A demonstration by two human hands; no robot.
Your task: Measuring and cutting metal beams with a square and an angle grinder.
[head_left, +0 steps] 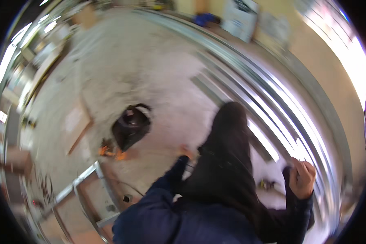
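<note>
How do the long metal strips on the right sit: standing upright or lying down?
Lying down: the metal strips stretch lengthwise along the floor, near the wall.

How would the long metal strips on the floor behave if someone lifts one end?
The metal strips would probably bend somewhat, since they look long and narrow. Their shiny surfaces suggest they may slide easily against each other.

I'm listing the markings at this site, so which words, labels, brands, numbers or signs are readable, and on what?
None can be read.
White panel by the wall: dark and bluish marks, too blurred to read.
Black bag: a small pale patch, too blurred to tell whether it is a label.
Metal strips: no readable marking.
</note>
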